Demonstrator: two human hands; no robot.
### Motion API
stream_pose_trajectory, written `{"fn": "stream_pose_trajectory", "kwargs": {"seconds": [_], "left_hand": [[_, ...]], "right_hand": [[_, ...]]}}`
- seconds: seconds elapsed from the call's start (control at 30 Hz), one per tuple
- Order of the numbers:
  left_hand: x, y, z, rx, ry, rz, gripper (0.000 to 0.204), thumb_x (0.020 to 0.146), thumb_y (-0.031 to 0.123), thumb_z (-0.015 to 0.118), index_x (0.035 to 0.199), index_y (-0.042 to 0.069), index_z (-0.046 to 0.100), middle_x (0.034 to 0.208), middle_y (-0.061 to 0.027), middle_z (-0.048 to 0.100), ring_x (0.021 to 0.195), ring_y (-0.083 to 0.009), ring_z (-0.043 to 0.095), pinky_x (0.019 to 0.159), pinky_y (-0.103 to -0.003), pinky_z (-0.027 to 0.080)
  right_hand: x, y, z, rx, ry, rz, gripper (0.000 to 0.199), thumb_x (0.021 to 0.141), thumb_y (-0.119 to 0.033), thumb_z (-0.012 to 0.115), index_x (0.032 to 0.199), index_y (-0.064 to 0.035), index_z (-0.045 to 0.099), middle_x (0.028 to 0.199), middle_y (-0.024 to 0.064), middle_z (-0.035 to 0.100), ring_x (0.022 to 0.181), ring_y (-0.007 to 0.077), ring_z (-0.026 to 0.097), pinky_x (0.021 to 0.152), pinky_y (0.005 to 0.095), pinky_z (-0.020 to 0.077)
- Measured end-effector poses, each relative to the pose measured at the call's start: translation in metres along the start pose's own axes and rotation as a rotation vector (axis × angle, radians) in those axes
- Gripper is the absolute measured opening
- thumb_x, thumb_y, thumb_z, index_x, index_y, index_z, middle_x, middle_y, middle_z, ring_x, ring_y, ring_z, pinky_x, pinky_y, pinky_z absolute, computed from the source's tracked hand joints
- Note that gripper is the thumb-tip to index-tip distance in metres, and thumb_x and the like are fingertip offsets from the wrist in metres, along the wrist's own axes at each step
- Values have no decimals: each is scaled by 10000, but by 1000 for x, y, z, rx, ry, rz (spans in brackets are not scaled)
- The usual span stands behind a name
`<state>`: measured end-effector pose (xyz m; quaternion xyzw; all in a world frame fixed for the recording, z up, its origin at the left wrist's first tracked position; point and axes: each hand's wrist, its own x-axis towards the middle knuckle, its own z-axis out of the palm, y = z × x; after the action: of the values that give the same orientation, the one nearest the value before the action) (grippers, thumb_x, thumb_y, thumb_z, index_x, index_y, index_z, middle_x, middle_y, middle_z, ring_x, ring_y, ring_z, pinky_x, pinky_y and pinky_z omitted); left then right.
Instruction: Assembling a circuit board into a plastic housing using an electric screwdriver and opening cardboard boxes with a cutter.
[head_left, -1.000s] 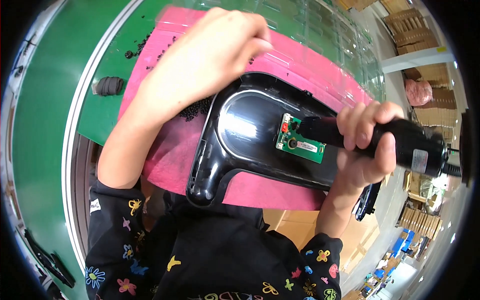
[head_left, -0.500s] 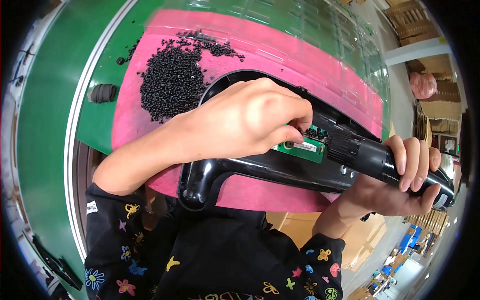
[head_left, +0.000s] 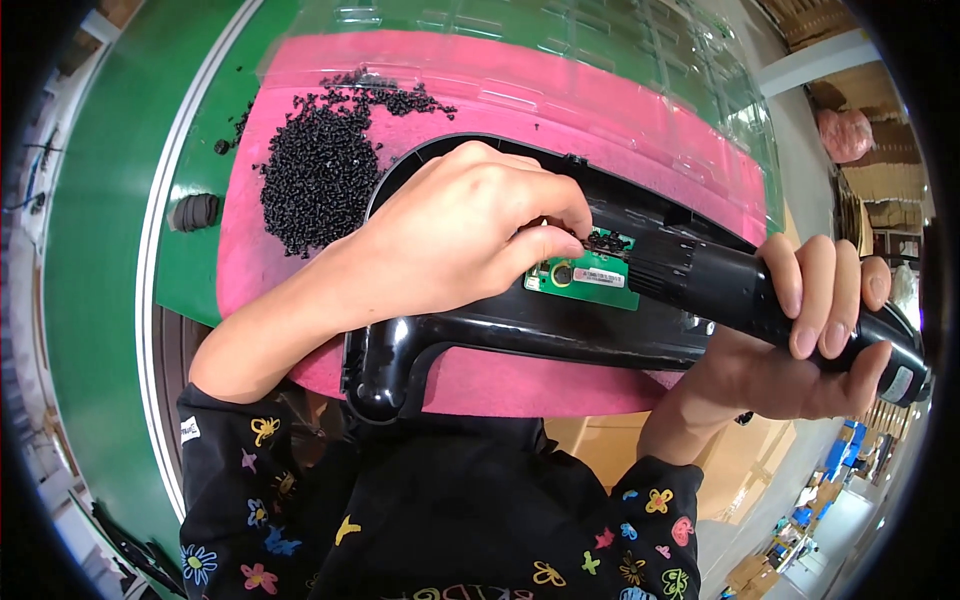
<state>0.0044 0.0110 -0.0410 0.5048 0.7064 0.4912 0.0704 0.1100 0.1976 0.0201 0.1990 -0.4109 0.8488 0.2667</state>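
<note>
My right hand (head_left: pixel 810 320) wraps round a black electric screwdriver (head_left: pixel 735 285), whose nose points left. At its bit is a clump of small black screws (head_left: pixel 608 240). My left hand (head_left: pixel 470 230) has thumb and forefinger pinched at the end of the bit beside the clump; what lies between the fingertips is too small to make out. Just below, a green circuit board (head_left: pixel 605 292) with a white label shows, partly covered by my left hand and the screwdriver. Under both hands lies a large glossy black plastic housing (head_left: pixel 540 340), its upper left part hidden by my left hand.
A pink mat (head_left: pixel 500 385) lies under the housing on the green table (head_left: pixel 100 250). Left on it is a heap of black screws (head_left: pixel 318 180). Clear plastic trays (head_left: pixel 600 60) stand along the far side. A dark rolled piece (head_left: pixel 196 212) rests at the left.
The view has shifted slightly, so the mat and screw heap sit further left. Both hands stay at the screwdriver, and more of the circuit board shows past my left fingers.
</note>
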Motion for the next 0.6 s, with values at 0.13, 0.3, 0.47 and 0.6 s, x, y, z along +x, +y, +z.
{"fn": "stream_pose_trajectory", "kwargs": {"seconds": [0.13, 0.3, 0.47, 0.6], "left_hand": [[-1, -5, 1, 101, 32, 20, 86, 777, 75, 669, 809, -3, 654, 724, -99, 649, 686, -243, 622, 599, -323, 487], [-2, -2, -2, 164, 42, -45, 111, 806, 99, 646, 809, -12, 654, 717, -115, 641, 677, -265, 616, 601, -342, 482], [-1, 5, -4, 194, 55, -122, 213, 850, 150, 603, 727, -24, 596, 642, -148, 573, 630, -309, 577, 563, -383, 444], [-3, 9, -5, 220, 86, -221, 278, 882, 171, 546, 682, -18, 512, 613, -170, 529, 620, -355, 549, 540, -412, 415]], "right_hand": [[-2, 5, 1, -74, -22, 110, 241, 826, -213, 596, 939, -64, 443, 678, -14, 459, 558, 78, 444, 606, 238, 358], [-3, 16, 4, -253, -110, 247, 292, 811, -286, 617, 960, -87, 463, 629, -30, 453, 493, 64, 412, 525, 243, 349], [-5, 24, 3, -282, -101, 314, 350, 793, -236, 667, 1001, -60, 449, 642, 29, 493, 506, 144, 462, 516, 299, 398], [-7, 29, 14, -308, -124, 300, 368, 773, -242, 704, 964, -61, 447, 621, 23, 473, 493, 142, 449, 485, 294, 387]]}}
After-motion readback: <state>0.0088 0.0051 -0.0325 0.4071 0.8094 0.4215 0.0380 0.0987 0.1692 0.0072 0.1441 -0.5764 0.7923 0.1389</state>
